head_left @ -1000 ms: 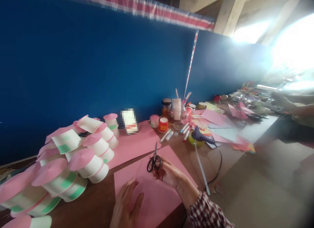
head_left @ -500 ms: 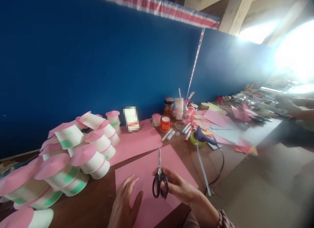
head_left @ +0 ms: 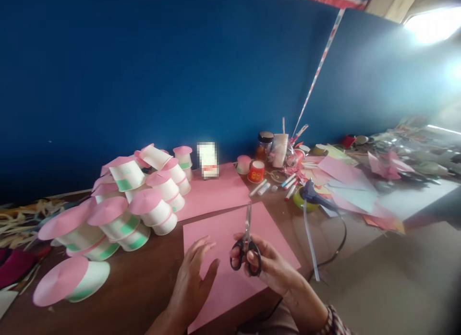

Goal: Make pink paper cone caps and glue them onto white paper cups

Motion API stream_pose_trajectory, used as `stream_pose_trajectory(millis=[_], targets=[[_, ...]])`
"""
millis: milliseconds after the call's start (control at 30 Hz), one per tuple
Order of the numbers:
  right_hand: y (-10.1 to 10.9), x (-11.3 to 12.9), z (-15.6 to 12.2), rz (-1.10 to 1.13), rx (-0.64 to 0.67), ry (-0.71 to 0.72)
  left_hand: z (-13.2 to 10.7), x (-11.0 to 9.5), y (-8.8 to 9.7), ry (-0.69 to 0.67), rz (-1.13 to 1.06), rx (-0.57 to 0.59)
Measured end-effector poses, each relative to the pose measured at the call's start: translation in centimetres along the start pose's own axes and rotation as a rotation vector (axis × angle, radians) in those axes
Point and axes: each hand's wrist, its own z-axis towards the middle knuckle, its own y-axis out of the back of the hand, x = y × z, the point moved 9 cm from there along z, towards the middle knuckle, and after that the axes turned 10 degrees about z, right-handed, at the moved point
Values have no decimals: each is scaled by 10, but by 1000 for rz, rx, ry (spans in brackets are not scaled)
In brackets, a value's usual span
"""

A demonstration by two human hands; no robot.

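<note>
A pair of black-handled scissors [head_left: 248,246] is in my right hand [head_left: 275,268], its blades pointing away from me and looking closed. My fingers and thumb are at the handle loops. Below the scissors lies a sheet of pink paper [head_left: 223,292] on the brown table. My left hand [head_left: 192,275] is over the left part of this sheet, fingers stretched and thumb apart, holding nothing; whether it touches the paper I cannot tell. Beyond it lies a second pink sheet [head_left: 226,184].
Paper cups with pink cone tops [head_left: 108,212] are heaped on the left. A red cup [head_left: 257,172], a lidded jar [head_left: 265,145] and several markers [head_left: 290,182] stand or lie farther back. To the right are a glue gun [head_left: 311,193] with its cord and pink paper pieces [head_left: 334,167].
The camera view has turned left and slightly down, so things appear farther right and higher. The fingers of my right hand have shifted on the scissor handles. My left hand stays open over the paper.
</note>
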Motion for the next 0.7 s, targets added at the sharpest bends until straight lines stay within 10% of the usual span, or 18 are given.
stream_pose_trajectory(millis=[467, 700], targets=[[12, 6, 30, -356, -229, 72, 36, -44, 29, 114, -406, 91], [-1, 46, 51, -1016, -293, 327, 70, -32, 26, 118, -374, -24]])
